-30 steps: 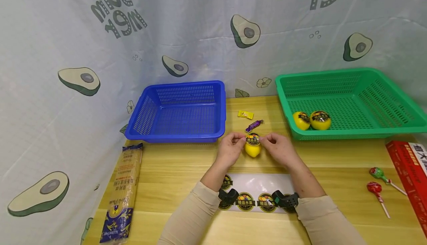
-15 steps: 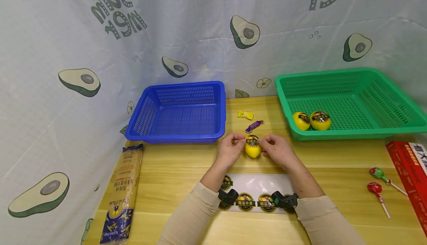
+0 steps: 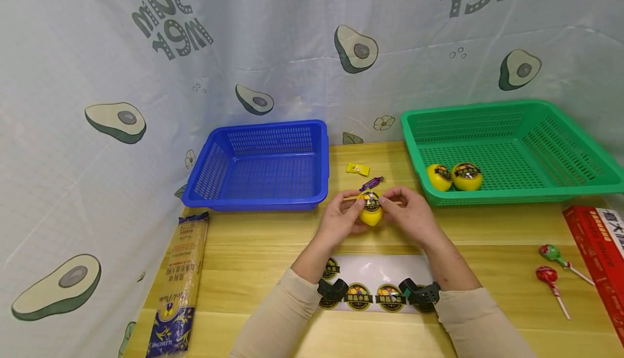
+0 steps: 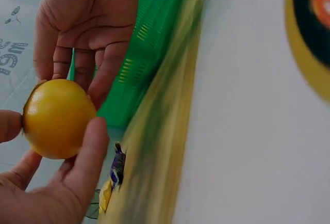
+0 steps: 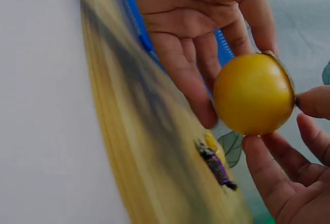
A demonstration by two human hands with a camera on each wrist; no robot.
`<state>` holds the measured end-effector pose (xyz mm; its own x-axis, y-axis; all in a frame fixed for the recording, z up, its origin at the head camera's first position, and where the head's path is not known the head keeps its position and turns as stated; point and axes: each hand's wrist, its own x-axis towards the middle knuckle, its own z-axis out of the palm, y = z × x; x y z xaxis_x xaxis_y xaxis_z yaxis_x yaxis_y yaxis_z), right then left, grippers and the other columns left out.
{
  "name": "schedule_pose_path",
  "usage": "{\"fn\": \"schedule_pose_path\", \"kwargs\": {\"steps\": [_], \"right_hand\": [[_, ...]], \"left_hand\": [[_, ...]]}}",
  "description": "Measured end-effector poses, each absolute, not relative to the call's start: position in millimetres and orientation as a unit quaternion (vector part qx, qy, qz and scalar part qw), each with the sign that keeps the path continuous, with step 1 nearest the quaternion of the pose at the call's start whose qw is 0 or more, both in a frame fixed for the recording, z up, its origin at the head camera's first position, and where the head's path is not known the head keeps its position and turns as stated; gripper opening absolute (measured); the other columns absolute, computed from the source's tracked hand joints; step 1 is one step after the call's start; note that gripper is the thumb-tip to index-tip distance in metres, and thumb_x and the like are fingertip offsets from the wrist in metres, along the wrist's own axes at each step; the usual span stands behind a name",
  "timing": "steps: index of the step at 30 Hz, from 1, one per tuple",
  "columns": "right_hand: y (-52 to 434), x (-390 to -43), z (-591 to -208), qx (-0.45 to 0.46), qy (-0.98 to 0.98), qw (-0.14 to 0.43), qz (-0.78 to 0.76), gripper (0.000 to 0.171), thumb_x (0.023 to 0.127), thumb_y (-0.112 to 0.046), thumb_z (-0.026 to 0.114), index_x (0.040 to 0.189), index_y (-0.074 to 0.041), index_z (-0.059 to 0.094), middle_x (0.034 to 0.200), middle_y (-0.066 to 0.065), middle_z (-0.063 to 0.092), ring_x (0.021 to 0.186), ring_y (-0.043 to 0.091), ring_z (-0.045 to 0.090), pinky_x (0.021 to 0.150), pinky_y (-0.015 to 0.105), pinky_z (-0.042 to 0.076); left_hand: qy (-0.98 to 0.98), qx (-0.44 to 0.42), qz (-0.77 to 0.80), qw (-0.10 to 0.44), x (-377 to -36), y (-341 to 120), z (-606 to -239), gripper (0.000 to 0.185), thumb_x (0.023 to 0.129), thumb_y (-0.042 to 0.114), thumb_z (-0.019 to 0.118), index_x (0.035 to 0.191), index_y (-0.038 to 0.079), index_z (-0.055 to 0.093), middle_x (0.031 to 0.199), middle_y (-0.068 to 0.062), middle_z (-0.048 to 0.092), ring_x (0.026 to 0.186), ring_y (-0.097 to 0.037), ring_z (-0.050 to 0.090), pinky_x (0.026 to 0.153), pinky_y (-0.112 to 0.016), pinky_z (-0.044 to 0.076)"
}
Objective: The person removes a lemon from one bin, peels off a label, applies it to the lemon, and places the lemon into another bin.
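Both hands hold a yellow lemon between them, above the middle of the table. A round black and gold fruit sticker lies across its top. My left hand grips the lemon from the left, its thumb at the sticker's edge. From the other side, the thumb of my right hand presses the sticker's right edge, with fingers behind the fruit. In the left wrist view the lemon shows its smooth bare side, fingertips around it. The right wrist view has the lemon likewise ringed by fingers.
Under the forearms lies a white sticker sheet. Beyond the hands are a purple candy and a yellow candy, between a blue basket and a green basket holding two stickered lemons. Spaghetti lies left; lollipops lie right.
The lemon has risen slightly away from me. Both thumbs have moved from the sticker's outer edges onto it, and the fingers have closed in around the fruit.
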<state>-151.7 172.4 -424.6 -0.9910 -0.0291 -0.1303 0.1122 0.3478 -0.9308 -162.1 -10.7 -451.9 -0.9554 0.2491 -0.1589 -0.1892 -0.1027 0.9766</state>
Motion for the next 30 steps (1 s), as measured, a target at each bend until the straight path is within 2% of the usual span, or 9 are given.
{"fn": "schedule_pose_path", "kwargs": {"steps": [4,9,14,19,22,30], "right_hand": [[172,-146,-412,0.008,0.812,0.031,-0.583,0.040,0.104,-0.031,0.059,0.125,0.003,0.055,0.121,0.019,0.060,0.091,0.003,0.063,0.080,0.018,0.058],[173,-139,-401,-0.022,0.821,-0.010,-0.571,0.045,0.108,-0.037,0.050,0.129,0.002,0.052,0.116,0.016,0.058,0.089,0.002,0.059,0.075,0.018,0.057],[172,-132,-392,-0.058,0.865,-0.017,-0.498,0.045,0.104,-0.039,0.058,0.130,-0.002,0.052,0.111,0.019,0.062,0.084,0.017,0.059,0.067,0.024,0.054],[171,-129,-389,-0.061,0.896,-0.012,-0.440,0.051,0.100,-0.047,0.063,0.130,-0.007,0.055,0.108,0.018,0.064,0.092,0.030,0.061,0.073,0.031,0.051],[170,-129,-390,-0.057,0.898,-0.007,-0.437,0.048,0.099,-0.048,0.062,0.125,-0.007,0.057,0.105,0.017,0.064,0.090,0.030,0.062,0.074,0.033,0.052],[168,-129,-391,-0.055,0.896,-0.022,-0.440,0.037,0.101,-0.044,0.061,0.107,-0.008,0.060,0.085,0.013,0.064,0.069,0.021,0.058,0.060,0.031,0.049]], "left_hand": [[0.621,0.052,0.765,0.163,-159,-11,-442,0.041,0.105,0.014,0.057,0.145,0.010,0.049,0.142,-0.021,0.056,0.109,-0.033,0.070,0.092,-0.053,0.059],[0.606,0.109,0.772,0.155,-150,-11,-427,0.042,0.105,0.010,0.056,0.146,0.007,0.046,0.148,-0.020,0.051,0.120,-0.029,0.064,0.095,-0.048,0.058],[0.610,0.155,0.763,0.151,-142,-12,-413,0.041,0.105,0.005,0.054,0.144,0.001,0.044,0.147,-0.023,0.052,0.117,-0.027,0.066,0.092,-0.042,0.060],[0.624,0.183,0.745,0.150,-138,-14,-406,0.040,0.105,0.005,0.053,0.144,-0.001,0.046,0.142,-0.027,0.055,0.115,-0.026,0.068,0.090,-0.038,0.061],[0.632,0.191,0.736,0.149,-138,-14,-406,0.040,0.105,0.006,0.054,0.143,-0.002,0.048,0.140,-0.028,0.055,0.113,-0.025,0.068,0.089,-0.036,0.061],[0.652,0.200,0.718,0.139,-139,-17,-409,0.039,0.104,0.005,0.055,0.142,-0.003,0.052,0.137,-0.027,0.057,0.105,-0.018,0.069,0.083,-0.034,0.062]]}}
